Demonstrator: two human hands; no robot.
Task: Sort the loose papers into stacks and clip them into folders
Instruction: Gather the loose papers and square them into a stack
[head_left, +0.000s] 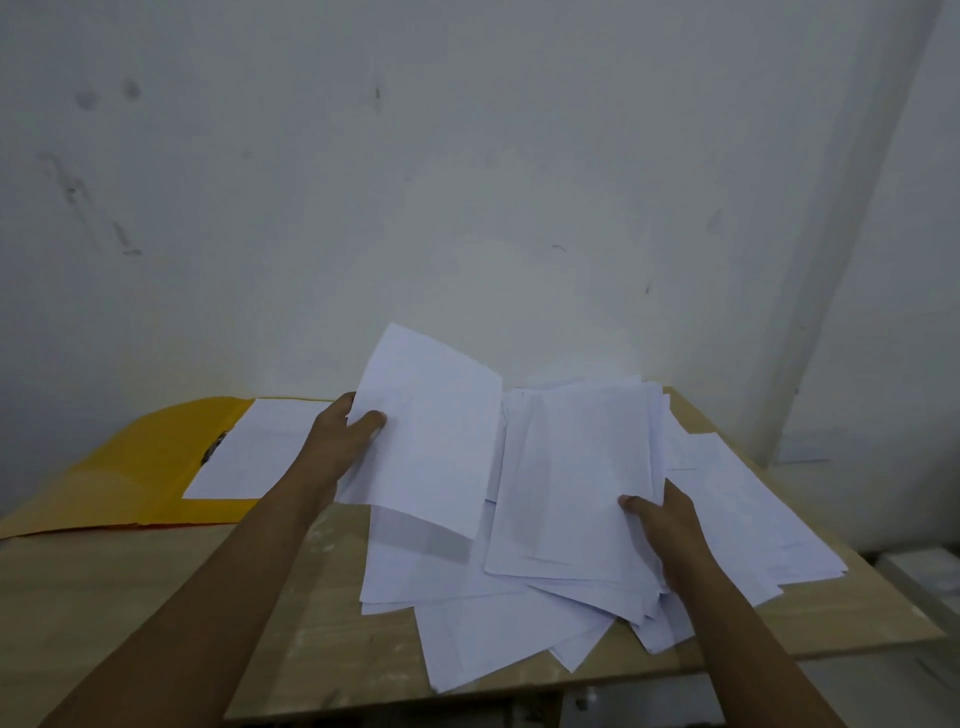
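Observation:
A messy heap of loose white papers (519, 613) covers the right half of the wooden table (156, 582). My left hand (337, 447) grips a white sheet (431, 426) by its left edge and holds it lifted and tilted above the heap. My right hand (670, 525) holds a thicker bundle of sheets (576, 478) at its lower right corner, thumb on top. At the table's left lies an open yellow folder (114, 483) with a white sheet (254, 452) in it beside a dark metal clip (214, 448).
A stained white wall (467, 182) rises directly behind the table. More white sheets (737, 514) spread toward the table's right edge. The table's front edge runs across the lower part of the view, with floor visible to the right.

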